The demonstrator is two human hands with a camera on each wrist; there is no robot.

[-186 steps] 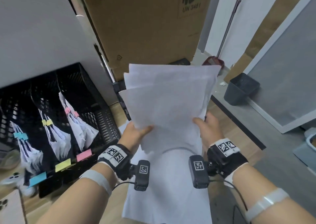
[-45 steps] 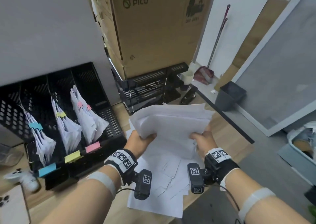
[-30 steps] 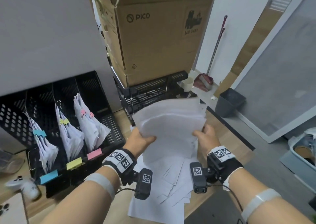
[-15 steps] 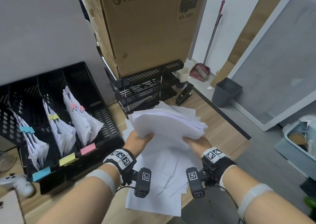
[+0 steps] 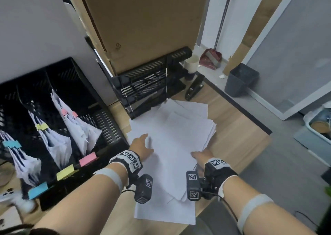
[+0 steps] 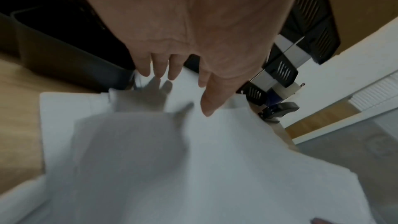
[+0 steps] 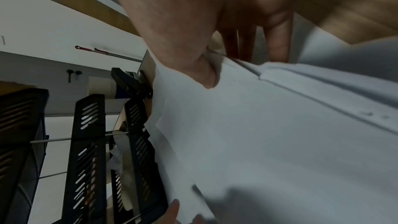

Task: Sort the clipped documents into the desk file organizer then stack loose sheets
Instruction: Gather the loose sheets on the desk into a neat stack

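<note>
A thick stack of loose white sheets (image 5: 180, 136) lies fanned on the wooden desk (image 5: 238, 141), on top of other sheets. My left hand (image 5: 141, 146) is at the stack's left edge. In the left wrist view its fingers (image 6: 159, 67) are straight and just above the paper (image 6: 215, 159). My right hand (image 5: 202, 158) holds the stack's near right edge, thumb (image 7: 193, 60) on top and fingers under the sheets (image 7: 269, 134). The black file organizer (image 5: 107, 120) at the left holds three clipped bundles with blue (image 5: 11, 144), yellow (image 5: 42, 126) and pink clips (image 5: 69, 113).
A large cardboard box (image 5: 143, 23) sits on a black letter-tray rack (image 5: 152, 84) just behind the sheets. A black stapler (image 5: 194, 87) and a cup (image 5: 191, 64) stand at the back right. The desk's right edge drops to the floor with a grey bin (image 5: 240, 79). A white game controller (image 5: 10, 195) lies at the near left.
The stack, held up between both hands, has come down flat onto the desk. My left hand has let go and opened; the right hand still holds the edge.
</note>
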